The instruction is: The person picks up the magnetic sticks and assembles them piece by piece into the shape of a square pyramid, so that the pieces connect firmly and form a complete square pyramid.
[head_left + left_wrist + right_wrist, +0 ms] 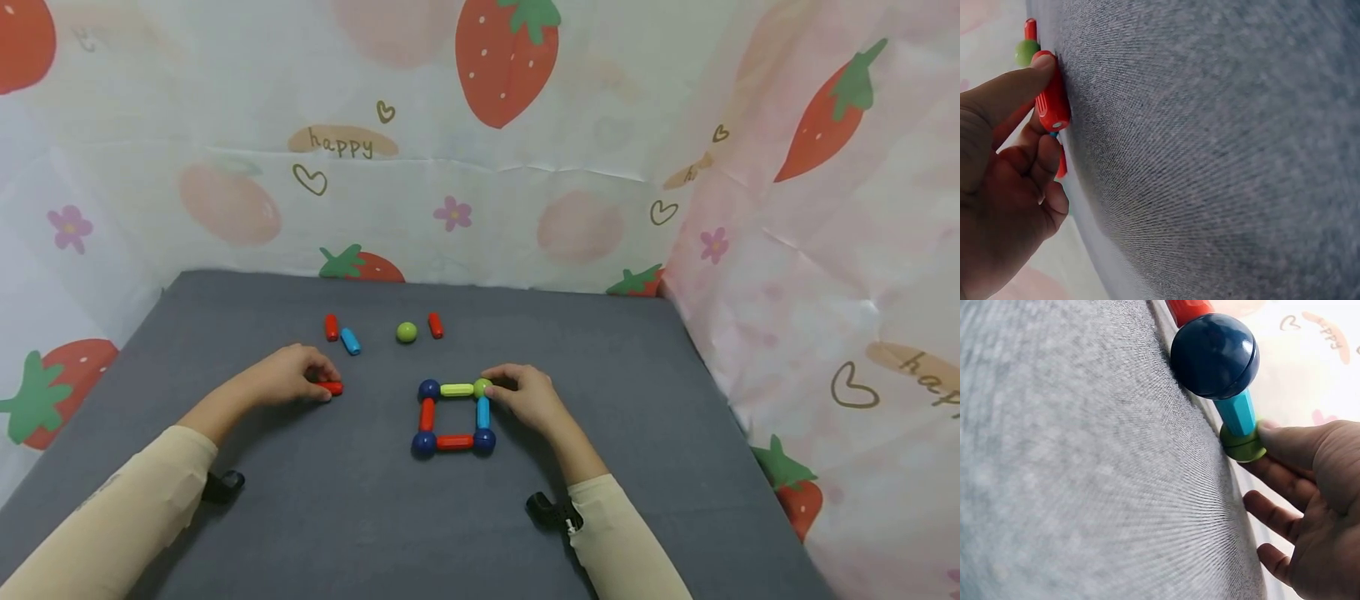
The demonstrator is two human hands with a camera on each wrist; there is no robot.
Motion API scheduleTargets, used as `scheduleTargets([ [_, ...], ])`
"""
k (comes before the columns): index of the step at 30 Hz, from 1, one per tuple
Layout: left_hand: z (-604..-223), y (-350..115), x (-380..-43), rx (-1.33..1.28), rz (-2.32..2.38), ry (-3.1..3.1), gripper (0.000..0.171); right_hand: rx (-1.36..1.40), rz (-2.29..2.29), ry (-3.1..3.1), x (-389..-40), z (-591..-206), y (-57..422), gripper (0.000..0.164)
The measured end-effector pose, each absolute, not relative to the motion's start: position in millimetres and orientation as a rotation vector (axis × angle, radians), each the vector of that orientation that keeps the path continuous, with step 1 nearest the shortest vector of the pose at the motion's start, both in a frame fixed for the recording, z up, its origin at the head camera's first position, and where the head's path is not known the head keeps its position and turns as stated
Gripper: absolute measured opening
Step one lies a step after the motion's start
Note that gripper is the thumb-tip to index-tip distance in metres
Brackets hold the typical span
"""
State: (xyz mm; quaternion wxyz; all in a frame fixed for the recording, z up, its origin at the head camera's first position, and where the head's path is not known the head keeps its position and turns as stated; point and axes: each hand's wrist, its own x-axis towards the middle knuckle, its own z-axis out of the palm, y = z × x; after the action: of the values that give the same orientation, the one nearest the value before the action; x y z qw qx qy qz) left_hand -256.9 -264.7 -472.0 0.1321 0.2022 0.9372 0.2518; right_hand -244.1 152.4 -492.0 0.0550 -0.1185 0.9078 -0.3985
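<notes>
Nearest, short of the square frame (pixel 427 408) and out to either side: a left sleeve (pixel 127 508) and a right sleeve (pixel 622 542), with black wrist cameras (pixel 223 487) (pixel 551 510). Along the frame's near side, a red near rod (pixel 454 442) between the near left ball (pixel 423 444) and near right ball (pixel 484 441), both dark blue. Up its left side, a red side rod (pixel 427 418); up its right, a blue side rod (pixel 483 413). Across its far side, a yellow-green rod (pixel 456 390) from the dark blue far left ball (pixel 430 390) to the green corner ball (pixel 482 387), pinched in the right hand (pixel 531 397).

Left of the frame, about level with its far side: the held red rod (pixel 331 387), clamped between thumb and fingers of the left hand (pixel 295 373). Probably the relation that counts: well apart from the frame, long axis sideways, pointing roughly at the far left ball; left hand on the rod, right hand nearer the frame. Cannot tell whether lifted off the grey cloth (pixel 375 533).

Beyond the frame, to its left, a loose blue rod (pixel 350 342) and a loose red rod (pixel 332 327); beyond its far left corner, a loose green ball (pixel 407 332) and another red rod (pixel 436 326). Farthest behind the frame, a strawberry-print backdrop (pixel 495 192).
</notes>
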Motion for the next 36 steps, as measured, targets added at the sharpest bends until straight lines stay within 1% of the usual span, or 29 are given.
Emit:
scheduleTargets([
  [8,-470.3,-261.2,-256.8,0.638,0.731,2.700,0.013,-0.355,-1.210,2.744,-244.4,-492.7,151.9,0.026],
  [11,-468.2,-258.0,-257.0,0.608,0.774,2.668,0.012,-0.358,-1.220,2.742,-244.6,-491.9,151.7,0.025],
  [17,-460.3,-247.0,-247.1,0.570,0.909,2.629,0.016,-0.356,-1.216,2.733,-244.9,-493.9,151.3,0.025],
  [25,-452.1,-217.1,-225.9,0.591,1.071,2.654,0.016,-0.358,-1.228,2.734,-244.2,-494.9,152.5,0.025],
  [36,-457.7,-175.9,-204.5,0.714,1.182,2.636,0.014,-0.359,-1.225,2.739,-244.7,-492.8,153.1,0.026],
])
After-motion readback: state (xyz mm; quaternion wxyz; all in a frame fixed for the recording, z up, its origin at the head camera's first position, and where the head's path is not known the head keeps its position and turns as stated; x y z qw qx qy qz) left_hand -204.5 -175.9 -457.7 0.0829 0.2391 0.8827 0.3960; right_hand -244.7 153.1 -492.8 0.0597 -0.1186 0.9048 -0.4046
